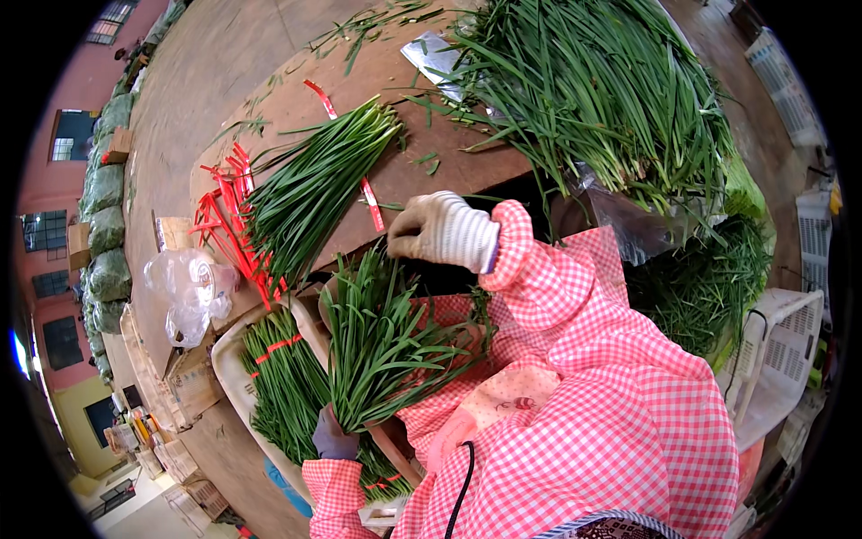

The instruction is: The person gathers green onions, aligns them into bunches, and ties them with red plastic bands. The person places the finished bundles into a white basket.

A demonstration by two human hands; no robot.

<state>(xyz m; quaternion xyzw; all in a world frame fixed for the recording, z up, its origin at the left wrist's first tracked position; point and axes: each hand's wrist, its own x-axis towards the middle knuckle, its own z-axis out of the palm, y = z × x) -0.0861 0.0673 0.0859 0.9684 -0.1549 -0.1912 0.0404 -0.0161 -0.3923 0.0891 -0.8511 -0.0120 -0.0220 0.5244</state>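
My left hand (335,436), in a dark glove, grips a bunch of green garlic chives (377,343) by one end, above a white plastic crate (236,367). That crate holds chives tied with red tape (277,346). In a knitted white glove with a brown palm, my right hand (431,229) is over the near edge of a brown board; its fingers curl, and whether anything is between them cannot be told. A loose bunch of chives (323,182) lies on the board across a red tape strip (372,204). More red strips (232,209) are piled left of it.
A large heap of chives (586,87) covers the board's upper right, with clear plastic under it. A plastic bag (185,290) lies at the left. Loose greens (707,290) and a white crate (774,364) are at the right. Filled bags (108,222) line the far wall.
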